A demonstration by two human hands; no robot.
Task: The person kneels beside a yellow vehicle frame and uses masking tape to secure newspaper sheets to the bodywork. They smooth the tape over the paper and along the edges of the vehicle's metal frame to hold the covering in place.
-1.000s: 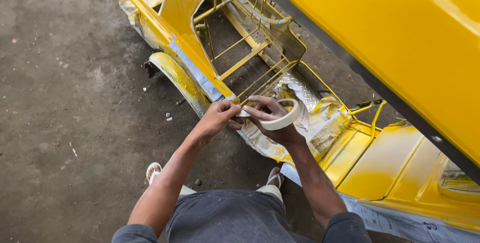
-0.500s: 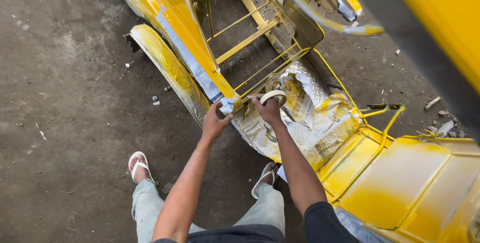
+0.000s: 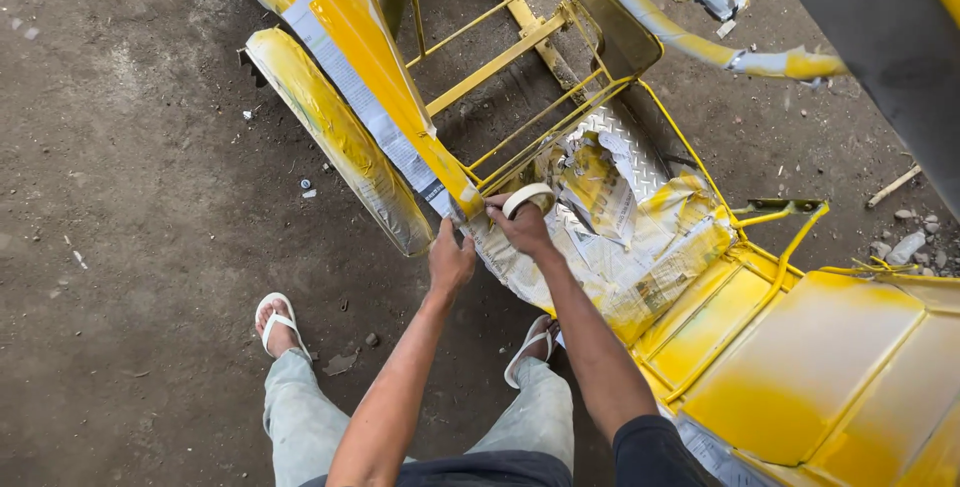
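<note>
At the lower corner of the yellow sidecar frame (image 3: 480,77), where the newspaper masking (image 3: 620,237) meets the painted edge, both hands are now working close against the metal. A second ago they were held a little off the body with the masking tape roll (image 3: 527,199) raised between them; half a second ago they were dropping toward the corner, and now they are down on it. The right hand (image 3: 522,229) is curling its fingers through and around the pale roll, gripping it firmly just above the crumpled newspaper. The left hand (image 3: 450,262) is pressing flat, fingers together and pointing up, against the spot where the paper strip (image 3: 365,112) along the painted panel ends; it is closed on nothing, only pushing on the surface. Whether a free length of tape is running between the two hands cannot be told, as it is too thin to make out here.

The view is also sitting higher and wider than before, so more of the person's light trousers and white sandals (image 3: 275,322) are showing on the bare concrete floor (image 3: 130,197). Judging from this, the hands are moving from pulling tape off to pressing it down at the seam, near the yellow mudguard (image 3: 335,142).
</note>
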